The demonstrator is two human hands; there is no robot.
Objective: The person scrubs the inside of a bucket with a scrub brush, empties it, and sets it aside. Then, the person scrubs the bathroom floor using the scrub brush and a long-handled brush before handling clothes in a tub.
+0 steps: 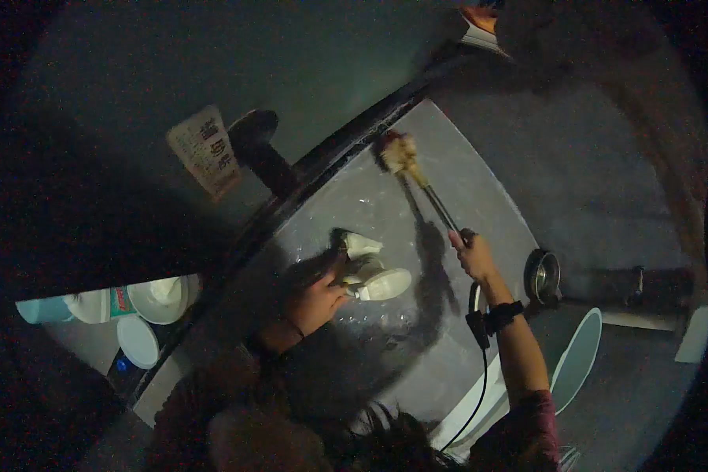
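My right hand (473, 256) is wrapped round the slim dark handle of a long-handled brush (402, 154). Its shaggy yellowish-brown head rests near the dark edge strip at the back of the grey surface. My left hand (316, 305) is closed at the near end of a white piece with a rounded oval end (385, 284); its exact kind is unclear in the dim light. Just beyond it is another white, flared part (362, 245); I cannot tell whether the two are joined. Wet-looking spots glint on the grey surface (456, 169) around them.
A sign with printed characters (204, 152) is on the left. White and pale blue containers (159, 297) stand at lower left. A round metal-rimmed object (543, 277) and a large white oval rim (578, 358) lie right of my forearm, where a black cable (480, 393) hangs.
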